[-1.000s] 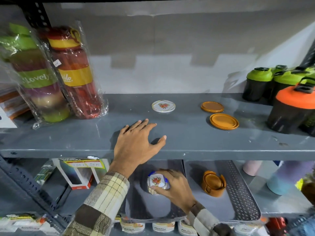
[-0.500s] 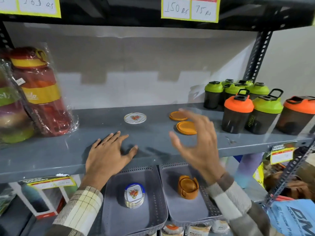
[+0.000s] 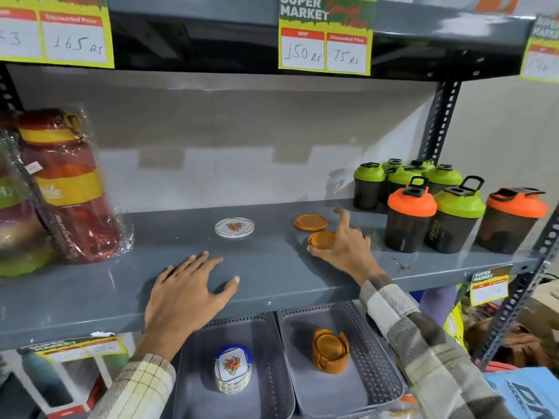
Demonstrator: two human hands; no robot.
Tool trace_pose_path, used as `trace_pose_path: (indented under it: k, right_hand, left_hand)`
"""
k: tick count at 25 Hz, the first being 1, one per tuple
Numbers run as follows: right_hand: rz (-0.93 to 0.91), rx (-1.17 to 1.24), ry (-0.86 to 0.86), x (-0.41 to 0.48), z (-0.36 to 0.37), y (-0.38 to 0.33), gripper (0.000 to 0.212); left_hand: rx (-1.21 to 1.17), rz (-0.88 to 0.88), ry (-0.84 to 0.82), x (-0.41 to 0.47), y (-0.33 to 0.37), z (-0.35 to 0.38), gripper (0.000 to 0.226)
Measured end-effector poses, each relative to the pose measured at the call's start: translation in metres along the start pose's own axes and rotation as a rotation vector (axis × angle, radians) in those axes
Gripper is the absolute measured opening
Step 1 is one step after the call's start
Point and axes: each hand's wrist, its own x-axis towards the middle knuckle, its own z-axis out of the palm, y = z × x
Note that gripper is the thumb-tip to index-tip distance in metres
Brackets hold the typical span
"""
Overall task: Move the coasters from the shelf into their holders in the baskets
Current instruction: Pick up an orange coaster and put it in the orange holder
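On the grey shelf (image 3: 272, 267), the right hand (image 3: 344, 252) closes on the nearer orange coaster (image 3: 321, 239), while the left hand (image 3: 187, 291) lies flat and spread at the shelf's front edge.

A shop: price tags (image 3: 325, 52) on stocked shelving (image 3: 272, 267).

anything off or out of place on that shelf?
Three loose coasters lie on the shelf among drinkware: a floral coaster and two orange coasters. Their holders sit in the baskets below. The right hand is on the nearer orange one. No damage visible.
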Motion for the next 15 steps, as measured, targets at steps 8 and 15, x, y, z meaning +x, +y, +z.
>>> trace_pose_path:
  k: [8, 15]
  right_hand:
    - [-0.334, 0.084, 0.296, -0.049, -0.051, -0.045, 0.106]
    - [-0.647, 0.222, 0.559, -0.118, -0.126, -0.111, 0.100]
  left_hand:
    - [-0.001, 0.002, 0.012, 0.000, 0.001, -0.001, 0.076]
    - [-0.006, -0.004, 0.011, -0.002, 0.002, -0.002, 0.074]
